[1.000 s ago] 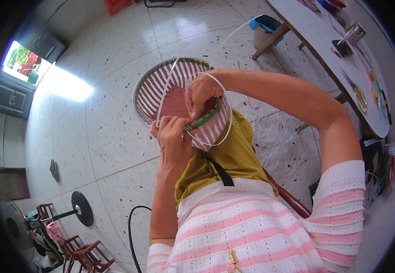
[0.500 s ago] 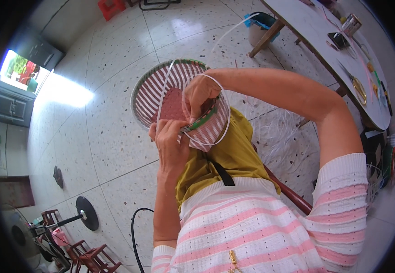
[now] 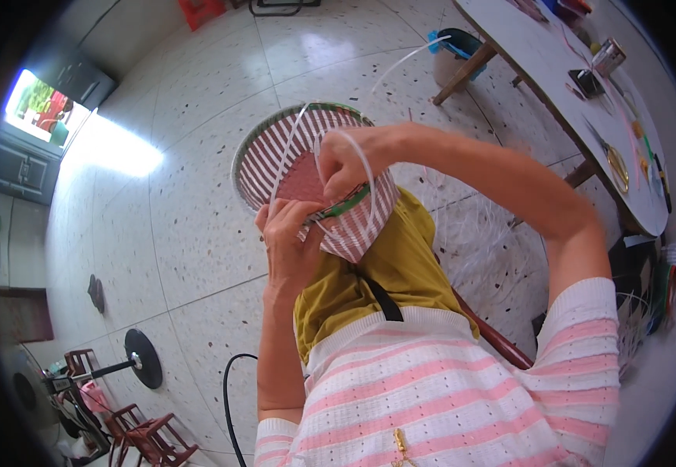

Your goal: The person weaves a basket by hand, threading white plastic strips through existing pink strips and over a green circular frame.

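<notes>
Open floor [image 3: 190, 233] gives a wide way in from the left of the basket [image 3: 351, 243]; lower on that side, the round stand base [image 3: 145, 358] and the stools [image 3: 159, 436] stand in it. White strips [image 3: 287, 156] arch across the mouth, the right hand [image 3: 346, 163] fills its right part, and the left hand [image 3: 287, 229] blocks the near rim. Rightward, the right forearm [image 3: 478, 167] bars the approach before the counter [image 3: 540, 62].

I can see a red stool [image 3: 202, 11] on the tiled floor [image 3: 190, 233], a grey bin [image 3: 446, 67], and a round black stand base [image 3: 147, 359].
</notes>
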A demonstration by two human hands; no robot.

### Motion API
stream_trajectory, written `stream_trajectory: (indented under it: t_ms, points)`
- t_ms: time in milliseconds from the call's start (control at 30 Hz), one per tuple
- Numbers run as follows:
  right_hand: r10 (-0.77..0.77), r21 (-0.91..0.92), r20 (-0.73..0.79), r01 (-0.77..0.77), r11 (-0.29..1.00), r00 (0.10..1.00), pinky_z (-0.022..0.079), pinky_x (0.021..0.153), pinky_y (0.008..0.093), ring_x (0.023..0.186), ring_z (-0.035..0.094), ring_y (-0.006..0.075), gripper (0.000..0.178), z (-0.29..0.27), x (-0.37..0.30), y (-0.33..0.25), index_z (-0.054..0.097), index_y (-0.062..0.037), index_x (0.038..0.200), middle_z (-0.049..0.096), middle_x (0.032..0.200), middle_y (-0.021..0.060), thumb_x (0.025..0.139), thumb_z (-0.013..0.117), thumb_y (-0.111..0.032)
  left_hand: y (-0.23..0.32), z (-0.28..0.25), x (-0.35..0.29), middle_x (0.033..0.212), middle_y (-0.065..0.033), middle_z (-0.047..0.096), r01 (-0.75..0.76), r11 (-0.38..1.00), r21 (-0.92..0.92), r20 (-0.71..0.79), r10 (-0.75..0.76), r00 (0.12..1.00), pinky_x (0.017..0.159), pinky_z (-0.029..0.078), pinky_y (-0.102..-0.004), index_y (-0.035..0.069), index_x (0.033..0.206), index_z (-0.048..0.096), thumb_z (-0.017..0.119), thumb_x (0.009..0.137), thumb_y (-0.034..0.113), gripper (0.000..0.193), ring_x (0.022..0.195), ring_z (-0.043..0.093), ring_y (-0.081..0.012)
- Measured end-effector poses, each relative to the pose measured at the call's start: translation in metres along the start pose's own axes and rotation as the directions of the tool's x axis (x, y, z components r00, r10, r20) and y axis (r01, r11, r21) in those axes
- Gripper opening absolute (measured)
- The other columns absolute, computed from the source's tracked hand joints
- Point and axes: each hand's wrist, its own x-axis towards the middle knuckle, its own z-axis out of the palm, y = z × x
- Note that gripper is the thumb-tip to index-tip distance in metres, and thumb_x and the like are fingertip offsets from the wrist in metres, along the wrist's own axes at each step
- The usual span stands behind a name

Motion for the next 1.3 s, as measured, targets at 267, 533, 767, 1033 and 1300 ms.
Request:
stream_trajectory:
  t_ms: [267,533,767,1033,1300]
  points:
    - [-0.522,-0.571,-0.708,0.051,0.820,0.474,0.046,0.083,0.0362,0.096,0.060,0.0256,0.012,0.098,-0.042,-0.010,0.069,-0.0076,0.088,0.065,0.093,0.0066,0.077,0.071,-0.011,-0.001,-0.004,0.006,0.088,-0.0045,0.070,0.008,0.998,-0.061,-0.013,-0.009,1.000,0.090,0.035,-0.0386,0.009,0.095,0.071,0.072,0.071,0.004,0.024,0.089,0.061,-0.0238]
    - [-0.589,-0.589,-0.712,0.130,0.797,0.382,0.045,0.084,0.0386,0.094,0.060,0.0245,0.014,0.115,-0.028,-0.017,0.067,-0.0062,0.092,0.063,0.093,0.0052,0.079,0.069,-0.010,-0.018,-0.018,0.007,0.092,-0.0046,0.071,-0.060,0.981,-0.183,0.086,0.077,0.993,0.087,0.037,-0.0354,0.008,0.104,0.071,0.072,0.080,0.006,0.024,0.092,0.063,-0.0220]
    - [-0.506,0.270,-0.503,0.683,0.678,0.701,0.052,0.065,0.0423,0.078,0.064,0.0316,0.011,0.133,-0.119,-0.063,0.062,-0.0031,0.097,0.064,0.089,0.0104,0.086,0.063,-0.002,-0.023,-0.009,0.005,0.084,-0.0040,0.071,0.024,0.979,-0.202,0.000,-0.024,1.000,0.084,0.037,-0.0348,0.008,0.098,0.074,0.074,0.083,0.011,0.016,0.079,0.063,-0.0198]
    - [-0.461,0.466,-0.720,0.853,0.235,0.520,0.052,0.047,0.0500,0.051,0.061,0.0369,0.018,0.072,-0.245,-0.163,0.052,0.0092,0.078,0.063,0.072,0.0284,0.091,0.060,0.001,0.001,0.018,0.021,0.077,-0.0025,0.067,0.113,0.967,-0.230,-0.157,-0.151,0.976,0.085,0.034,-0.0344,0.010,0.096,0.075,0.072,0.083,0.008,0.013,0.075,0.060,-0.0192]
    - [-0.526,0.508,-0.659,0.834,0.216,0.538,0.050,0.049,0.0396,0.056,0.053,0.0289,0.028,0.012,-0.243,-0.164,0.057,-0.0036,0.104,0.054,0.074,0.0147,0.105,0.041,-0.027,0.004,0.033,0.021,0.080,-0.0018,0.067,-0.003,0.999,-0.038,-0.186,-0.005,0.982,0.083,0.032,-0.0362,0.010,0.090,0.072,0.069,0.084,0.011,0.007,0.081,0.059,-0.0194]
